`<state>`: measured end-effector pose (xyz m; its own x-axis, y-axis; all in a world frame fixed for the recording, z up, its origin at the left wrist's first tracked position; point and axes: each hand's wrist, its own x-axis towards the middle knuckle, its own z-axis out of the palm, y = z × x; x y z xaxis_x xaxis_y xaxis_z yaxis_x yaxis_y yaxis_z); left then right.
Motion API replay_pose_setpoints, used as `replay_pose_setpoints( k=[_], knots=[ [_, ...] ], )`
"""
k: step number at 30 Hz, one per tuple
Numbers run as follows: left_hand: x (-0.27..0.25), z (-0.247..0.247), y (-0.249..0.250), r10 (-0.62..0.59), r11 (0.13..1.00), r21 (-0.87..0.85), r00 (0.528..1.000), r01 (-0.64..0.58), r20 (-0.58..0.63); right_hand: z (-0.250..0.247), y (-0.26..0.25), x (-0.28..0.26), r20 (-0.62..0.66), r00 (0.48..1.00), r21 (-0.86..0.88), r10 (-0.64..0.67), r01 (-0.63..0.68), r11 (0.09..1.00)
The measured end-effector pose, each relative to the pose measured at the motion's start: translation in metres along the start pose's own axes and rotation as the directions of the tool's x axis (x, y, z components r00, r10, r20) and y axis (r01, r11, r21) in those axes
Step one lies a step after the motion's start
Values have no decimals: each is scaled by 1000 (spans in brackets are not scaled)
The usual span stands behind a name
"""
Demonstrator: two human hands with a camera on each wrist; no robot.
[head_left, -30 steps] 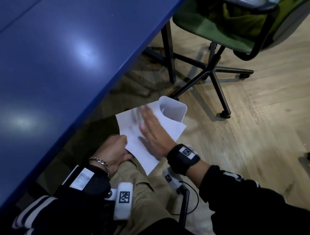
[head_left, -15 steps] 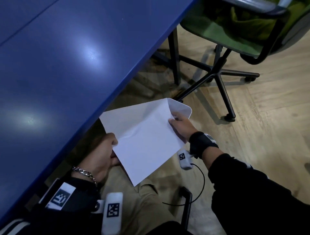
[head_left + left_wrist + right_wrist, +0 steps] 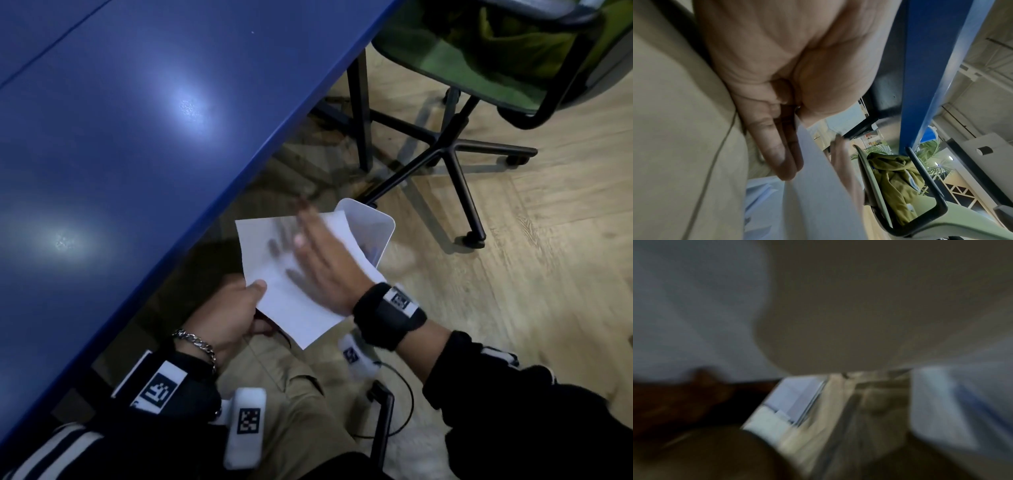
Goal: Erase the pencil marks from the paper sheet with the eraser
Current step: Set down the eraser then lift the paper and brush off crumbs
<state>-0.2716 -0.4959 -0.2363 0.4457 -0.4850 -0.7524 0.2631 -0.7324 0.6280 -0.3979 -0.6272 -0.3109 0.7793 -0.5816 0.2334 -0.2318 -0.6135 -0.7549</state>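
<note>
The white paper sheet (image 3: 263, 250) is held in the air below the table edge, tilted over a white bin (image 3: 382, 228). My left hand (image 3: 236, 308) pinches its lower left edge, thumb on top and fingers (image 3: 781, 154) underneath. My right hand (image 3: 322, 263) lies flat on the sheet with straight fingers, motion-blurred. The left wrist view shows the paper sheet (image 3: 818, 203) edge-on with my right hand (image 3: 844, 170) beyond it. No eraser is visible. The right wrist view is too blurred to read.
The blue table (image 3: 137, 137) fills the left of the head view, its edge just above the paper. A green office chair (image 3: 445, 147) on black wheeled legs stands on the wooden floor behind the bin. My tan-trousered leg (image 3: 301, 411) is below the hands.
Half a second ago my right hand held the sheet's right edge; now it lies flat on top of the sheet, as it did a second ago. The left hand keeps its pinch.
</note>
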Motion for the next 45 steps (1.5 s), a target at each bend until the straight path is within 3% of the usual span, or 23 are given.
replay_pose_setpoints(
  k=[1, 3, 5, 7, 8, 10, 11, 13, 14, 17, 21, 23, 25, 27, 31, 34, 36, 37, 38, 39, 40, 42, 45],
  knots=[
    [0, 1, 1, 2, 1000, -11, 1000, -2, -11, 6, -14, -5, 110, 986, 66, -126, 119, 991],
    [1, 2, 0, 9, 999, -39, 999, -10, -35, 23, 2, -19, 362, 928, -28, -90, 108, 994],
    [0, 3, -1, 9, 999, -32, 999, -10, -39, 32, 56, -25, 332, 888, -444, 318, -151, 883],
    [1, 3, -2, 22, 1000, -19, 999, -23, -35, 17, 86, -20, 147, 727, -581, 670, -485, 654],
    [2, 3, -3, 27, 999, -21, 999, -27, -34, 11, 86, -14, 123, 699, -543, 705, -547, 637],
    [5, 4, -4, 29, 998, -47, 999, -31, -38, 11, 50, -4, 200, 905, -393, 374, -276, 877],
    [5, 5, -3, 28, 997, -69, 999, -31, -38, 12, 22, -4, 265, 952, -262, 153, -82, 962],
    [4, 6, -2, 16, 989, -146, 999, -23, -50, 13, -12, -19, 335, 938, 3, -91, 96, 995],
    [4, 5, -1, 14, 984, -179, 998, -24, -56, 18, -3, -29, 368, 928, -22, -59, 72, 997],
    [-3, 0, -1, -6, 964, -265, 999, -3, -32, 18, 67, -44, 322, 822, -368, 470, -349, 862],
    [-9, -11, -3, 29, 964, -263, 1000, -28, 0, -16, 83, -30, 158, 725, 117, 671, -688, 716],
    [-13, -15, -1, 44, 968, -247, 999, -40, 10, -30, 82, -24, 236, 633, 412, 737, -752, 514],
    [-16, -20, 1, 59, 972, -227, 998, -57, 2, -34, 91, -24, 296, 579, 463, 760, -783, 416],
    [-16, -25, 0, 107, 985, -132, 992, -115, -67, -33, 109, -27, 274, 564, 438, 779, -794, 421],
    [-11, -29, -9, 164, 986, 48, 981, -160, -101, -35, 125, -28, 237, 568, 451, 788, -783, 429],
    [-7, -25, -12, 88, 996, 11, 992, -88, -87, -34, 119, -19, 61, 598, 117, 799, -799, 589],
    [-6, -22, -14, 49, 999, -8, 998, -49, -50, -30, 95, -13, -134, 835, -230, 534, -550, 803],
    [-6, -21, -14, 38, 999, -21, 998, -39, -41, -27, 74, -11, -85, 952, -301, 295, -307, 903],
    [-7, -21, -13, 31, 999, -30, 999, -33, -39, -24, 44, -12, 67, 996, -298, 56, -34, 954],
    [-7, -21, -13, 29, 999, -40, 999, -30, -37, -19, 15, -15, 251, 963, -227, -95, 154, 962],
    [-7, -20, -12, 26, 998, -49, 999, -27, -29, -16, -11, -20, 410, 903, -146, -127, 203, 968],
    [-8, -19, -10, 18, 997, -69, 1000, -19, -18, -8, -27, -27, 508, 861, -159, -18, 114, 981],
    [-11, -18, -8, 13, 996, -92, 999, -16, -29, -2, -14, -26, 312, 883, -399, 351, -213, 892]
  ],
)
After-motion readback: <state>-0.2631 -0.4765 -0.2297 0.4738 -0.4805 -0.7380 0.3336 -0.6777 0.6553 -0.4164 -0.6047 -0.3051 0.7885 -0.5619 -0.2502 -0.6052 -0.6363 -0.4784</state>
